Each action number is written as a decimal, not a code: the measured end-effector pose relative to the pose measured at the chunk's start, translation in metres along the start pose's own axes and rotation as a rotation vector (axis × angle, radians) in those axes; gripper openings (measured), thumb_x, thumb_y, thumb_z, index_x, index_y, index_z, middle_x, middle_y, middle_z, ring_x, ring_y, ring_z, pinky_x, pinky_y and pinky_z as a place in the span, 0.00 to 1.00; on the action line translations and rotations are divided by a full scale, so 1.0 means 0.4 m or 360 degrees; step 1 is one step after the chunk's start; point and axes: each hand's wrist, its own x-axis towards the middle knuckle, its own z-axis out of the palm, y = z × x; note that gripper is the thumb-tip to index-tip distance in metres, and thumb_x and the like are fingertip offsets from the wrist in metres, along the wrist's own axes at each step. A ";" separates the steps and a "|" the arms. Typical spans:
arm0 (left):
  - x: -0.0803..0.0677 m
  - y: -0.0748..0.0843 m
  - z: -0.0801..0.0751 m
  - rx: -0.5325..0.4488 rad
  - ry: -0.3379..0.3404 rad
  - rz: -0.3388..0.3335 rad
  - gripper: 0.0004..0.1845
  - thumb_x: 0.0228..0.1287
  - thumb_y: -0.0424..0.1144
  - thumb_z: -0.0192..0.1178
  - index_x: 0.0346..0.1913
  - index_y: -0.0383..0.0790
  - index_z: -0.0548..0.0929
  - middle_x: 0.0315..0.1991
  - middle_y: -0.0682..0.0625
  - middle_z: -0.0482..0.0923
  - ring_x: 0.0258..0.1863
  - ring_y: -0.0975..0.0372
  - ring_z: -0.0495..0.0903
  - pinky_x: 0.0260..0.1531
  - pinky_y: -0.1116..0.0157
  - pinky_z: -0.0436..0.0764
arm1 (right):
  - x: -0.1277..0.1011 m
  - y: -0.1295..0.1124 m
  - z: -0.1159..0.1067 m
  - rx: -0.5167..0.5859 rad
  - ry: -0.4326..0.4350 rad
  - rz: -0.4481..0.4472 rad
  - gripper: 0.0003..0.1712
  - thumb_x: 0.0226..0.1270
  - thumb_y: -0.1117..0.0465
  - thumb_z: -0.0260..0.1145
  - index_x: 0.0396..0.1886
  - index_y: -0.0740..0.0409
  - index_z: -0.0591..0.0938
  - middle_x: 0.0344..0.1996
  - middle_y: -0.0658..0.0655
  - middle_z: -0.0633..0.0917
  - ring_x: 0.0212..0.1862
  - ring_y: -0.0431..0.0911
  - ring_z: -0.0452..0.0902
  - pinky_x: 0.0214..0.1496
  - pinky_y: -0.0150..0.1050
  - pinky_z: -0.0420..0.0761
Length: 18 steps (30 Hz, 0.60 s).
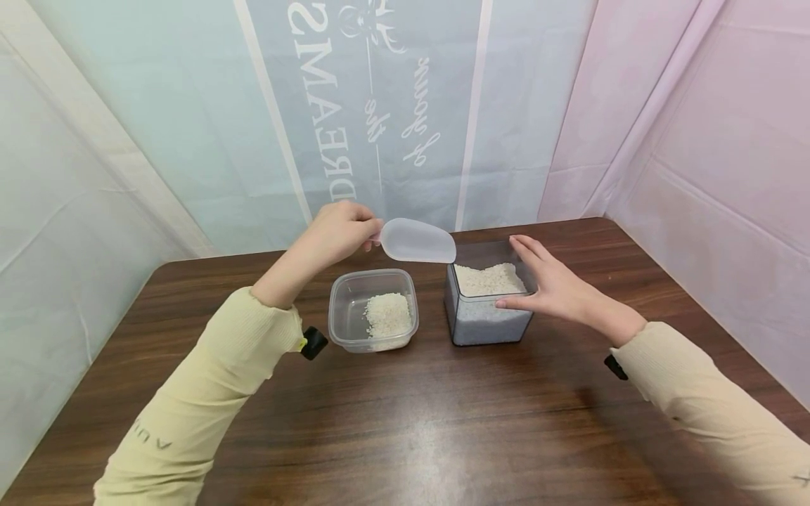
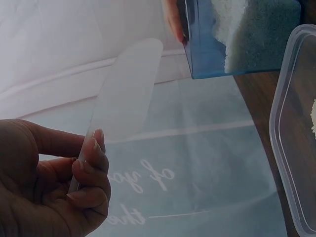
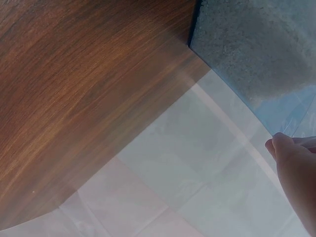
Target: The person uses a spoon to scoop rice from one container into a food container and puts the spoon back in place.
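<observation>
Left hand (image 1: 338, 232) is pinching the light, stiff, probably slick scoop (image 1: 418, 241) by its handle above the tub (image 1: 373, 309), while right hand (image 1: 557, 284), fingers straight, is steadying the right-hand bin (image 1: 487, 309).

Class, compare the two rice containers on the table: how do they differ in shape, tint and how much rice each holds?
The left container is low, shallow and colourless with rounded corners; the right container is taller, boxier and blue-grey tinted. The left container holds only a small heap of rice, while the right container is filled almost to the rim. The right hand steadies the right container; no hand touches the left container. Both are see-through, lidless and hold white rice.
</observation>
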 end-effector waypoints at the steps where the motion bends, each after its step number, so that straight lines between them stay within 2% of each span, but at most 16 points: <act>1: 0.002 0.000 0.001 0.0005 0.0002 -0.0001 0.15 0.61 0.40 0.47 0.22 0.41 0.79 0.19 0.51 0.75 0.23 0.60 0.66 0.25 0.67 0.64 | 0.000 0.000 0.000 -0.0003 0.0000 0.0002 0.60 0.47 0.42 0.71 0.69 0.67 0.50 0.67 0.63 0.53 0.64 0.59 0.56 0.60 0.56 0.60; 7: 0.015 0.001 0.005 0.0026 -0.0025 0.0016 0.15 0.62 0.39 0.46 0.24 0.38 0.80 0.19 0.52 0.75 0.24 0.60 0.67 0.26 0.67 0.64 | -0.001 -0.002 -0.002 0.0002 0.0000 -0.0008 0.59 0.47 0.42 0.70 0.69 0.67 0.50 0.67 0.63 0.53 0.65 0.59 0.55 0.60 0.56 0.59; 18: 0.030 0.033 0.015 0.0020 0.0009 0.0076 0.15 0.61 0.38 0.47 0.20 0.40 0.78 0.16 0.52 0.73 0.21 0.61 0.67 0.25 0.68 0.65 | -0.003 -0.001 0.001 0.0016 0.0015 -0.0007 0.59 0.46 0.43 0.71 0.69 0.65 0.50 0.67 0.63 0.53 0.66 0.58 0.53 0.61 0.55 0.58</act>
